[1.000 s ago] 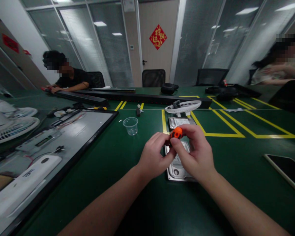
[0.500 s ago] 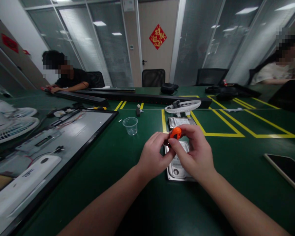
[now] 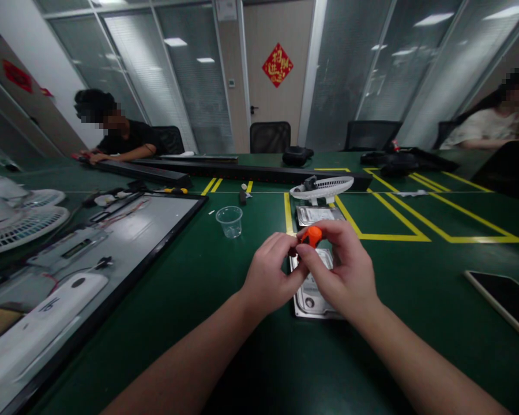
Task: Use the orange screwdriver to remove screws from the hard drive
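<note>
My right hand (image 3: 343, 271) is closed around a small screwdriver with an orange handle (image 3: 313, 235), held upright over a silver hard drive (image 3: 311, 297) that lies flat on the green table (image 3: 199, 288). My left hand (image 3: 271, 275) pinches the tool's lower dark part with thumb and fingertips, right against the right hand. The tool's tip is hidden behind my fingers. A second hard drive (image 3: 318, 214) lies just beyond, under a white fan grille (image 3: 322, 187).
A clear plastic cup (image 3: 229, 221) stands left of my hands. A large opened panel with cables (image 3: 69, 253) fills the left side, with white fan grilles (image 3: 21, 225) beside it. A dark phone (image 3: 508, 300) lies at right. Other people sit at the far left and far right.
The orange handle has turned slightly between my fingers and my right fingers have shifted on it. Both hands stay over the hard drive. The person at far right has leaned back.
</note>
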The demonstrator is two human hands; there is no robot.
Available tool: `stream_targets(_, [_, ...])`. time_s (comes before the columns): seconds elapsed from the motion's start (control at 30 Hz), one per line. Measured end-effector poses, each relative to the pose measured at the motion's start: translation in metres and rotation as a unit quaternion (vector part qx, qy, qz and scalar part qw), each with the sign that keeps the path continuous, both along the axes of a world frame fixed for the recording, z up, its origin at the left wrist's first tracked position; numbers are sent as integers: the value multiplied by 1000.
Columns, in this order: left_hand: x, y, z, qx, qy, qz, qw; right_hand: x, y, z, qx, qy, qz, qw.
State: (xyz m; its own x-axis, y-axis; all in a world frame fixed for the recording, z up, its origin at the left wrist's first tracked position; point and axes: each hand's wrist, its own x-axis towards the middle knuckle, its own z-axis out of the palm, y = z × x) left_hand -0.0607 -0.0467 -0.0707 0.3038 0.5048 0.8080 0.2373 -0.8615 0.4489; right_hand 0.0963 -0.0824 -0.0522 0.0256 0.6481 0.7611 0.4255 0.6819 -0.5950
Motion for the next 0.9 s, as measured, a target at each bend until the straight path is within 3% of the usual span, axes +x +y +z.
stream_targets(0.17, [1, -1, 2, 4, 14, -13, 1000, 1, -4, 2, -12, -13, 27, 999])
stream_targets(0.5, [-1, -1, 1, 6, 6, 8, 1000, -1, 0, 0, 10, 2, -15, 1000])
stream_targets(0.67, [0, 0, 3, 9, 22, -5, 1000, 1, -3, 1, -10, -16, 25, 1000])
stream_targets(0.9, [1, -2, 0, 12, -3, 8, 1000, 0, -1, -1, -20, 2, 27, 999])
